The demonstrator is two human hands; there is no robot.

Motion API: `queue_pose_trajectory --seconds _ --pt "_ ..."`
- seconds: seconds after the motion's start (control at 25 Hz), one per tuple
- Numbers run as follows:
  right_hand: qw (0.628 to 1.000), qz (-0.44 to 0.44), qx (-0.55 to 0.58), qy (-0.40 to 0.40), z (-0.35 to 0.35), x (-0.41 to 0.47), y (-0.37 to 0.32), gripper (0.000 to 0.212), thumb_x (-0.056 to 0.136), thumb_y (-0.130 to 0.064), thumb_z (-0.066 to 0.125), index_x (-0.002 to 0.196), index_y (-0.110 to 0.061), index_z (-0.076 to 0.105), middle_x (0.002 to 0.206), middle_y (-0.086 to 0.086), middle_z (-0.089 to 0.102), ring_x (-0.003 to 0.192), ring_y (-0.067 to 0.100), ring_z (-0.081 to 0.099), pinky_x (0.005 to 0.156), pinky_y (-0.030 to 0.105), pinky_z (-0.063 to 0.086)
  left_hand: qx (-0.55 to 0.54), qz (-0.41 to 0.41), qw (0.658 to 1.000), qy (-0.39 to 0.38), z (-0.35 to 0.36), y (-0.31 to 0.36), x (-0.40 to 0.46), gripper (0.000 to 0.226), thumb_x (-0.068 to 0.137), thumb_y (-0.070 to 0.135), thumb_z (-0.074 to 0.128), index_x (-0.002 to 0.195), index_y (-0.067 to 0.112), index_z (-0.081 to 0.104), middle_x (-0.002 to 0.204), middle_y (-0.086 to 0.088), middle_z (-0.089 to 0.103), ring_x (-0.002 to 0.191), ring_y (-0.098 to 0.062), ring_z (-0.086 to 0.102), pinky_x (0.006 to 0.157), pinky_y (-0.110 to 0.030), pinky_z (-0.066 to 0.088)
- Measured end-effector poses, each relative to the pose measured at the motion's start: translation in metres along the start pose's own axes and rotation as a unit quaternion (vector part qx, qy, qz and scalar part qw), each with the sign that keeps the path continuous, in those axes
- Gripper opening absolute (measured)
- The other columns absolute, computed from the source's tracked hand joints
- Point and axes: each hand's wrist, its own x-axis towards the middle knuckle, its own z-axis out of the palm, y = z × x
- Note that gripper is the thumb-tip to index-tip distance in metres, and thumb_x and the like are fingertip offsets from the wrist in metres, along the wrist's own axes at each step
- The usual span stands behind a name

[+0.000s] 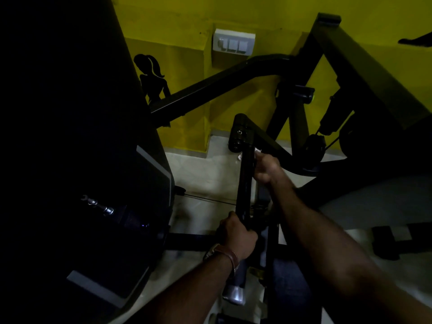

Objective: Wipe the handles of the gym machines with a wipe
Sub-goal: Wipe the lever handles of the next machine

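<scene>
1. Wiping is under way on one long black handle [244, 183], a round bar that runs from near the person's body up to a black pivot block [239, 133] on the machine.
2. The right hand [266, 168] is curled round the upper part of the handle, just below the pivot, and presses a small white wipe [257, 152] against it; only scraps of the wipe show past the fingers.
3. The left hand [237, 235], with a brown strap [230, 254] at the wrist, grips the lower part of the same bar and seems to steady it.
4. Judging by the hands, the stretch between them is yet to be covered, so the next move probably calls for sliding the wipe down the bar towards the left hand while the grip stays firm.
5. The bar looks smooth and slightly glossy, hard metal or coated steel; a dull silver cap [233, 294] ends it at the bottom.
6. Behind stand a matt yellow wall [187, 17], a white switch plate [233, 43] and dark angled frame tubes [210, 87]; the dim light hides finer texture.
</scene>
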Motion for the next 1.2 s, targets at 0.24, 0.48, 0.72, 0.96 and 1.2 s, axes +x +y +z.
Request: queue_pose_trajectory --seconds 0.24,0.48,0.72,0.96,1.2 --pt "0.965 0.111 0.232 -0.047 -0.004 -0.005 0.039 0.037 0.098 -0.024 0.041 0.100 0.005 0.064 0.084 0.013 0.063 0.071 0.021 0.063 0.069 0.030 0.058 -0.004 0.004 1.000 0.005 -0.002 0.002 -0.001 0.037 0.076 0.024 0.065 0.111 0.016 0.056 0.112 -0.008 0.064 0.099 -0.029 0.065 0.077 -0.029 0.051" --pt "0.979 -0.052 -0.153 0.127 0.031 -0.019 0.000 0.032 0.099 -0.018 0.039 0.112 0.003 0.060 0.090 0.018 0.062 0.079 0.031 0.063 0.064 0.028 0.048 -0.007 0.001 1.000 -0.005 0.000 -0.001 0.001 0.036 0.076 0.023 0.065 0.109 0.015 0.055 0.112 -0.007 0.064 0.097 -0.028 0.065 0.079 -0.030 0.054" --pt "0.663 -0.268 -0.688 0.124 0.045 -0.049 0.027 0.034 0.097 -0.007 0.032 0.122 0.007 0.048 0.124 0.025 0.048 0.114 0.040 0.049 0.087 0.041 0.042 0.013 -0.002 1.000 0.001 0.002 -0.001 0.005 0.032 0.079 0.015 0.059 0.111 0.013 0.054 0.116 -0.011 0.061 0.104 -0.032 0.062 0.086 -0.036 0.054" --pt "0.539 -0.280 -0.786 0.115 0.046 -0.059 0.050 0.025 0.088 -0.004 0.045 0.101 0.002 0.066 0.132 0.045 0.036 0.123 0.054 0.036 0.096 0.058 0.039 0.020 -0.001 1.000 0.007 0.003 -0.005 0.007 0.035 0.080 0.028 0.065 0.113 0.018 0.055 0.117 -0.006 0.064 0.104 -0.027 0.064 0.087 -0.031 0.052" --pt "0.493 -0.262 -0.821 0.115 0.050 -0.068 0.040 0.032 0.093 -0.003 0.040 0.115 0.009 0.059 0.124 0.047 0.043 0.119 0.055 0.043 0.098 0.059 0.040 0.010 -0.004 1.000 -0.002 0.000 -0.006 0.007 0.045 0.078 0.035 0.071 0.117 0.018 0.056 0.121 -0.007 0.063 0.108 -0.027 0.063 0.087 -0.028 0.051"
